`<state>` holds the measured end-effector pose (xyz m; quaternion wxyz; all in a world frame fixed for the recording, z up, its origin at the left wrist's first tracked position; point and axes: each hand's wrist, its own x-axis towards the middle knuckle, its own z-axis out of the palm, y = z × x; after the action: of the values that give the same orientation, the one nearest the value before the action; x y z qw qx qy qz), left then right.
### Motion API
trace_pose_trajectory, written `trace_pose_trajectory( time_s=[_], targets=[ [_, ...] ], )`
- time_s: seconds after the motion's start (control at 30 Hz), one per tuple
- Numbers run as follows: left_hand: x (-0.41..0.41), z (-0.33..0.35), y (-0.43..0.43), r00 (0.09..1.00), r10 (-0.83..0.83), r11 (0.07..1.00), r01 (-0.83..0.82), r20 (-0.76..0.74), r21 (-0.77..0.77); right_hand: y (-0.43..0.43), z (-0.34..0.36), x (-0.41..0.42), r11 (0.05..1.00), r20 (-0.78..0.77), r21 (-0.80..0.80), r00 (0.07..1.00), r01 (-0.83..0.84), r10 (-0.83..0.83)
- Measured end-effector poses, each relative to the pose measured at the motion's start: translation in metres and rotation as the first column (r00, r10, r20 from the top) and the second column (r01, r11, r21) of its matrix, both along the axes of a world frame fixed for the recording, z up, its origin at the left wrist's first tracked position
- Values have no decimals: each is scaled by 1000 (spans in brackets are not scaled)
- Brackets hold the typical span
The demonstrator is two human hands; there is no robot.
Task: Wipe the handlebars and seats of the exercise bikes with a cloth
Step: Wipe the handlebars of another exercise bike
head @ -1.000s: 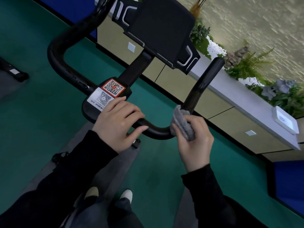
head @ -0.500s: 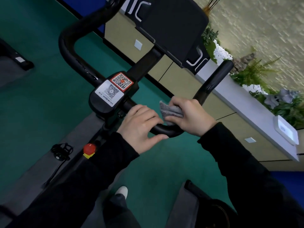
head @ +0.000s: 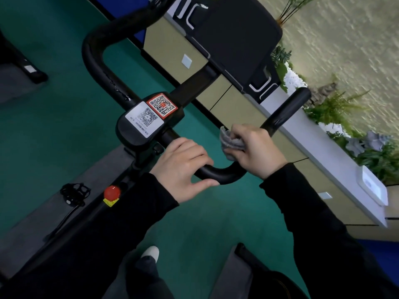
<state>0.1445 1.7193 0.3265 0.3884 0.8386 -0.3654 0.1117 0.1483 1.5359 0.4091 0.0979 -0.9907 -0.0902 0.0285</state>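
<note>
Since a second ago: right hand [head: 257, 152] has rolled from beside the bar to on top of it, with the grey cloth [head: 230, 143] bunched under its fingers. It now sits right of centre frame, at the bend where the handlebar [head: 218, 172] turns up into its right horn. Its fingers curl round cloth and bar together. Left hand [head: 183, 165] keeps its grip on the crossbar just beside the label block [head: 149, 119], fingers over, thumb under. Judgement: early in the job. The right bend is in work; the right horn tip and the seat remain. The left loop at upper left shows wet glints, so it may be already wiped. Seat not identifiable in frame.
</note>
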Motion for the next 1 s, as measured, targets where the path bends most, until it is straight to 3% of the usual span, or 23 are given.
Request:
trace_pose_trajectory(
  time_s=[0.1,0.2,0.3,0.37,0.4,0.47,0.53,0.67,0.77,0.9,1.0],
  targets=[
    [0,0,0,1000,2,1000,-2,12,-1,3,-8,-22,989,172,141,982,49,-73],
    [0,-1,-1,999,12,1000,-12,34,5,1,-23,-55,889,384,385,832,249,-400],
    [-2,-2,-2,997,29,999,-30,66,24,3,-45,-80,618,393,698,528,362,-753],
    [-2,-2,-3,996,32,999,-36,88,38,7,-62,-88,408,274,834,362,372,-891],
    [-2,-2,-3,995,36,998,-40,96,42,9,-70,-91,298,177,880,326,371,-929],
    [-1,-2,-3,993,42,998,-46,108,37,14,-84,-94,104,-33,915,327,390,-944],
    [-2,-2,-2,992,49,998,-52,113,25,21,-90,-92,6,-168,914,392,406,-905],
    [-1,-2,-3,992,30,998,-37,123,54,41,-88,-85,-216,-344,936,600,277,-722],
    [-1,-1,-3,992,25,997,-33,127,66,49,-81,-96,-437,-470,870,659,230,-587],
    [-2,-1,-3,991,25,997,-34,134,66,66,-76,-109,-565,-524,787,751,247,-402],
    [-2,-1,-3,989,29,997,-39,143,65,58,-72,-99,-633,-537,742,761,220,-364]
  ],
)
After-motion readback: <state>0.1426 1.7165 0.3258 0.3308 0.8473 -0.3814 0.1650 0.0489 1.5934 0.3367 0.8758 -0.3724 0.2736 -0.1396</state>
